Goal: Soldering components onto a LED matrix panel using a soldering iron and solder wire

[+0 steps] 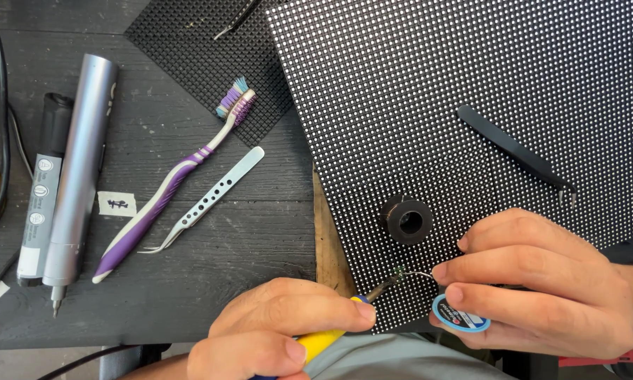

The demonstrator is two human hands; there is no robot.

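Note:
My left hand (281, 327) grips a soldering iron (373, 292) with a yellow and blue handle. Its tip touches the lower edge of a large black dotted LED panel (457, 105). My right hand (541, 281) holds a small round blue spool (461, 318) and feeds a thin wire (418, 274) from it to the iron's tip. A short black cylinder (406, 219) with a hole stands on the panel just above the tip. Black tweezers (517, 153) lie on the panel above my right hand.
On the dark wooden table lie a purple and white toothbrush (172, 183), silver tweezers (204, 200), a grey pen-shaped tool (81, 169), a black marker (42, 204) and a smaller black mesh panel (204, 49). Cables (3, 127) run down the left edge.

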